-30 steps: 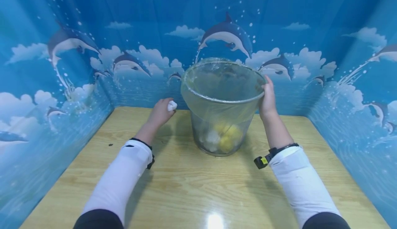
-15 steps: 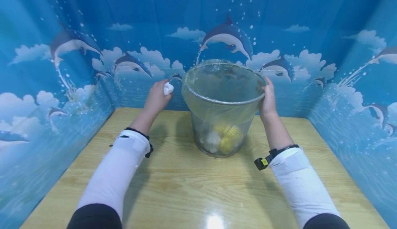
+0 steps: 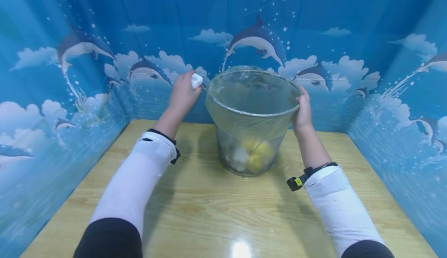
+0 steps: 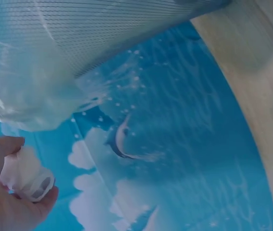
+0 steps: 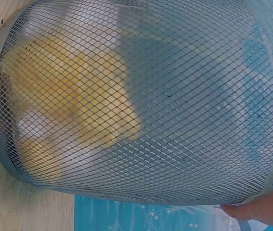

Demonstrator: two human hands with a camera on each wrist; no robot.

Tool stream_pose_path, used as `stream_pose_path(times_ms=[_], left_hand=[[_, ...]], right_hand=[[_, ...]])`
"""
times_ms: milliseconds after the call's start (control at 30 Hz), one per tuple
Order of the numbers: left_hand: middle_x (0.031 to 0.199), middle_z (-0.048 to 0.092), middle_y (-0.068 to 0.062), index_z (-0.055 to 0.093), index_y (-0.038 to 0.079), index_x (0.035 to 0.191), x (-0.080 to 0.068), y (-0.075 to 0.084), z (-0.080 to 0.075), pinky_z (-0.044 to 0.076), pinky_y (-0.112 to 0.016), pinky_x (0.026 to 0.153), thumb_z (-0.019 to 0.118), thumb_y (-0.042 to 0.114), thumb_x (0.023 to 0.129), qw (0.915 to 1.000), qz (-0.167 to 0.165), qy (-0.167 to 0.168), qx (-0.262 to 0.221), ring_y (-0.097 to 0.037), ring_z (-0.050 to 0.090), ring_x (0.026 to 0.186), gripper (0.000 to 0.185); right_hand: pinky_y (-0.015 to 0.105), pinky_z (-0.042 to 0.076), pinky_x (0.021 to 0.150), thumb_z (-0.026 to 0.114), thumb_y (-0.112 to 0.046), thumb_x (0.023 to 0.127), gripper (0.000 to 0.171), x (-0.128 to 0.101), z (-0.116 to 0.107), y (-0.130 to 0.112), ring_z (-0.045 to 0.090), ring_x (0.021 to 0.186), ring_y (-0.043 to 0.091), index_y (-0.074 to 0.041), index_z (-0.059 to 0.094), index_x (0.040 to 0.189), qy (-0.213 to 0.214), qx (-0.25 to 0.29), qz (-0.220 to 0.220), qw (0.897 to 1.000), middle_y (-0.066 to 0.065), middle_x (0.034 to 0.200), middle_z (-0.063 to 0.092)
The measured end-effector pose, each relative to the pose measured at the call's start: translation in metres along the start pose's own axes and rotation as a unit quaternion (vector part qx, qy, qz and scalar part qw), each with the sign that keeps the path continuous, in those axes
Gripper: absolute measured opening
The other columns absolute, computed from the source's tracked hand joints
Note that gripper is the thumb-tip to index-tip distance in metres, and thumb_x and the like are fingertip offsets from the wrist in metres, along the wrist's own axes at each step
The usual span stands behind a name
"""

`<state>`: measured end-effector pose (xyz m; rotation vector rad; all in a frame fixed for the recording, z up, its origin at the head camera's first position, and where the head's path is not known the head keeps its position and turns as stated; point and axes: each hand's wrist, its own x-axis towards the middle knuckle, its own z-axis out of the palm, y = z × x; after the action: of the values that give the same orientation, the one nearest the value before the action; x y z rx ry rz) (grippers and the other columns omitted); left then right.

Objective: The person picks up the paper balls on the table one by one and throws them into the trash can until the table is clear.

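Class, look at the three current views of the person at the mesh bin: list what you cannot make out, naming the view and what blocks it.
- Yellow and white items in the mesh bin: head and right wrist views, blurred by mesh and the clear liner; unidentifiable.
- Right hand: right wrist view, cut off by the bottom edge; only fingertips show.
- White wad held by the left hand: both views, partly covered by fingers; its material is unclear.

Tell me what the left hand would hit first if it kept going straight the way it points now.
Most likely the rim of the mesh bin, where the clear liner folds over. The left hand, holding a white wad, points right toward that edge. Depth is unclear, so it might pass just behind it.
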<state>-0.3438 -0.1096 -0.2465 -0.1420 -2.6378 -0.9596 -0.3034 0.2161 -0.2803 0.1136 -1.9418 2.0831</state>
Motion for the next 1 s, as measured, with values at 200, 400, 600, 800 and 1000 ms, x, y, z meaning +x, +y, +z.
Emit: stream_pose_path(times_ms=[200,400,600,800,1000], left_hand=[[0.142,0.045,-0.015,0.035,0.011,0.148,0.005,0.023,0.000,0.045,-0.045,0.101,0.057,0.026,0.097,1.0000,-0.009,0.004,0.000,-0.030,0.047,0.127,0.057],[0.143,0.044,-0.013,0.033,0.014,0.149,0.009,0.044,0.002,0.045,-0.043,0.102,0.057,0.028,0.097,0.9999,-0.012,0.000,0.010,-0.028,0.048,0.127,0.059],[0.145,0.043,-0.012,0.034,0.015,0.149,0.012,0.063,0.005,0.045,-0.042,0.102,0.058,0.029,0.096,0.9999,0.002,0.001,0.017,-0.028,0.048,0.127,0.060],[0.146,0.041,-0.012,0.030,0.016,0.151,0.012,0.079,0.009,0.044,-0.041,0.104,0.058,0.030,0.097,0.9996,0.017,-0.017,0.015,-0.027,0.046,0.129,0.062],[0.148,0.038,-0.010,0.025,0.018,0.153,0.011,0.092,0.015,0.044,-0.039,0.105,0.056,0.033,0.097,0.9985,0.029,-0.046,0.011,-0.024,0.045,0.131,0.065]], right_hand=[[0.041,0.017,0.118,0.022,-0.017,0.094,0.063,0.000,0.000,0.000,0.016,0.143,0.022,-0.015,0.008,0.155,0.001,-0.007,0.000,1.000,0.003,0.160,0.009],[0.040,0.015,0.119,0.022,-0.018,0.093,0.063,0.000,0.000,0.000,0.015,0.144,0.021,-0.014,0.008,0.155,-0.001,-0.004,0.000,1.000,0.003,0.160,0.009],[0.041,0.018,0.117,0.023,-0.017,0.093,0.062,0.000,0.000,-0.001,0.018,0.141,0.023,-0.014,0.012,0.154,-0.003,-0.003,-0.005,1.000,0.005,0.158,0.013],[0.039,0.016,0.118,0.023,-0.017,0.093,0.063,0.001,0.000,-0.002,0.015,0.144,0.022,-0.014,0.009,0.155,0.000,0.003,0.005,1.000,0.004,0.160,0.008],[0.038,0.019,0.117,0.023,-0.015,0.093,0.063,0.001,0.000,0.000,0.018,0.142,0.022,-0.014,0.011,0.154,0.005,0.012,0.005,1.000,0.004,0.159,0.011]])
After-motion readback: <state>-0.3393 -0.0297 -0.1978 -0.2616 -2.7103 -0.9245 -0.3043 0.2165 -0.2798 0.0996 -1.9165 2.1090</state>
